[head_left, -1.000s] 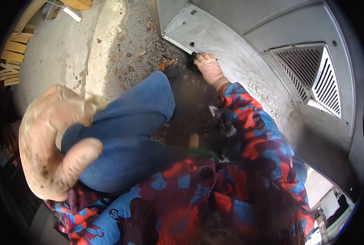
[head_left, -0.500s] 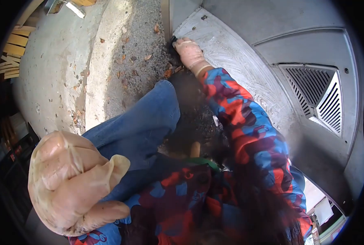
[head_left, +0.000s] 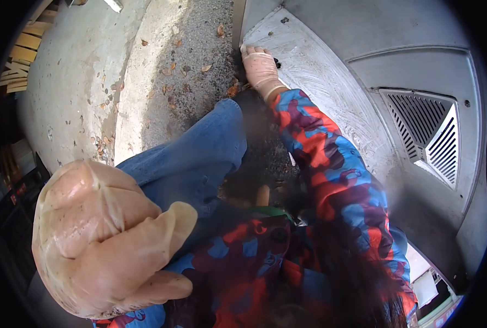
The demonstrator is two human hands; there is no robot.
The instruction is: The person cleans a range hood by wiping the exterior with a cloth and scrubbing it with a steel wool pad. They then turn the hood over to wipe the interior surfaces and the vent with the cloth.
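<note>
The pale grey scuffed metal panel, low on the side of a big machine or vehicle, is where the work goes on; it lies at the far end of the view, and the near things come first. Closest to the camera, the left hand in a thin cream rubber glove is curled into a loose fist with the thumb over the fingers, holding nothing visible. Compared with a second ago it has closed and dropped lower in the frame. Behind it is the bent knee in blue jeans, then the red and blue patterned jacket sleeve stretching forward.

The right hand, also gloved, lies with fingers together on the panel's left edge. It has slid from mid-panel up to this corner; a dark thing seen under it before is now hidden, so I cannot tell if it grips anything. The wiping stroke seems at its end here.

Left of the edge is gravel ground with dry leaves, free for movement. To the right stands a slatted grey vent, well apart
</note>
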